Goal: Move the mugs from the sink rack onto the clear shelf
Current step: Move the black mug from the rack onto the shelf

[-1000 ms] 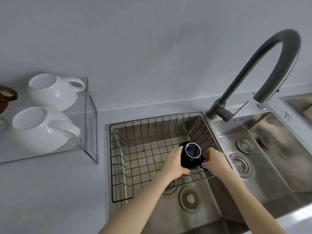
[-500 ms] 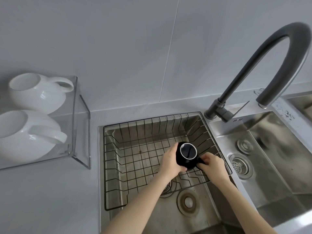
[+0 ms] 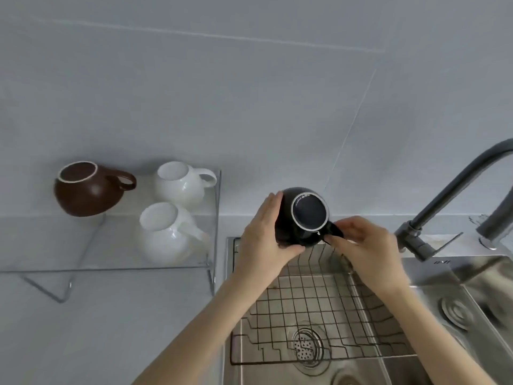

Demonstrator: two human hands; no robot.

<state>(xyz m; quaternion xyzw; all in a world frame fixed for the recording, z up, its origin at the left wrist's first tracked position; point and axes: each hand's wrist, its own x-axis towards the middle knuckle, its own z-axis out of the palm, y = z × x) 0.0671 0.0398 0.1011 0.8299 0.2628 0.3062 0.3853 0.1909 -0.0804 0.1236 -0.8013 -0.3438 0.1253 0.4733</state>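
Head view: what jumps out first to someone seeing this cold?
The black mug, upside down with its base ring facing the camera, held above the sink rack with the left hand on its side and the right hand at the handle. To the left, the clear shelf already carries a brown mug and two white mugs, all inverted. A dark curved faucet arcs in at right.

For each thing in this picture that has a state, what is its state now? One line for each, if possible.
black mug: upside down, held in the air by both hands
left hand: grips the mug's body
right hand: pinches the handle
brown mug: upside down on the shelf
two white mugs: upside down on the shelf
sink rack: empty
faucet: no water running
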